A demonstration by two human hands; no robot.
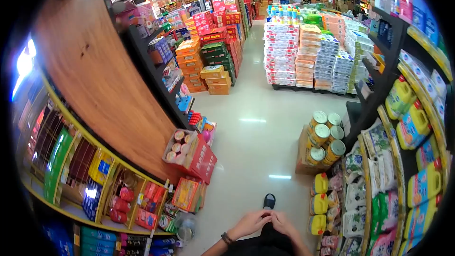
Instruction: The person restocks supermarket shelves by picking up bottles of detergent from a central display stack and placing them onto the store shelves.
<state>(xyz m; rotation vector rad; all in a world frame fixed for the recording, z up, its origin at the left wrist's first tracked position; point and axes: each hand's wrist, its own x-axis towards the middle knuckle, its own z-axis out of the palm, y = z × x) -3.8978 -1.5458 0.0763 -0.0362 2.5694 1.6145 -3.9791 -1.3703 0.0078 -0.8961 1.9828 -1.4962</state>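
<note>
Left hand (253,222) and right hand (281,223) meet at the fingertips before dark clothing (271,242), fingers loosely curled; whether something small is pinched between them, I cannot tell. A dark bracelet (226,238) rings the left wrist. Just beyond the hands shows a black sandal (269,202). Nearest goods: three yellow jugs (318,204) with red caps, lined up to the right of the right hand, apart from it, and a clear, roundish container (185,227) left of the left hand, also apart. Farther forward, gold cans (320,135) with pale lids crowd a cardboard box (302,150); wrapped packs (281,52) stand piled well beyond.
</note>
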